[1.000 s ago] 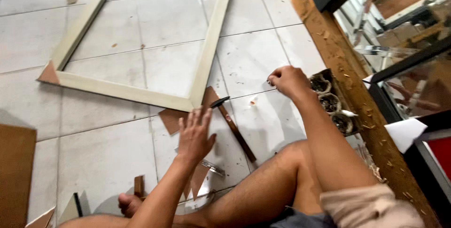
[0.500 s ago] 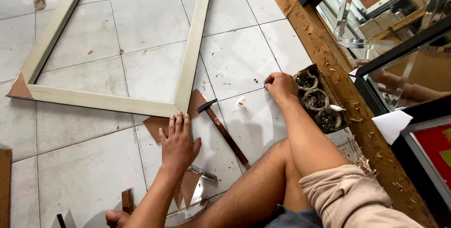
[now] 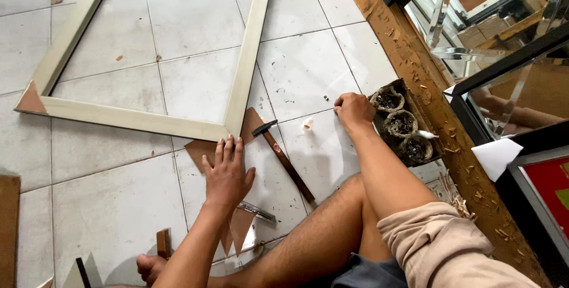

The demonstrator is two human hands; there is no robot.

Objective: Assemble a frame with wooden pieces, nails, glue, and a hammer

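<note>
Head view, looking down at a tiled floor (image 3: 118, 205). Left hand (image 3: 227, 172) lies flat, fingers spread and released, palm down on a brown triangular board piece (image 3: 204, 148) tucked under the near corner of a pale wooden frame (image 3: 243, 68); fingertips touch the frame's inner corner joint at 12 o'clock from the hand. Right hand (image 3: 354, 110) is clenched loosely, fingertips pinched together just beside a dark tray (image 3: 409, 92) holding three round cups of small dark bits; what it pinches is too small to tell. The tray sits at 3 o'clock from the right hand, against a rough wooden plank (image 3: 409, 45) strewn with shavings. A hammer (image 3: 284, 157) with a brown handle lies on the floor between the two hands, head toward the frame corner, at 2 o'clock from the left hand, untouched. A small white scrap (image 3: 307, 123) lies near the right hand at 8 o'clock. A metal tool (image 3: 258, 212) lies at 5 o'clock from the left hand, beside more brown triangles (image 3: 240, 228). Another triangle (image 3: 31, 99) covers the frame's far left corner
</note>
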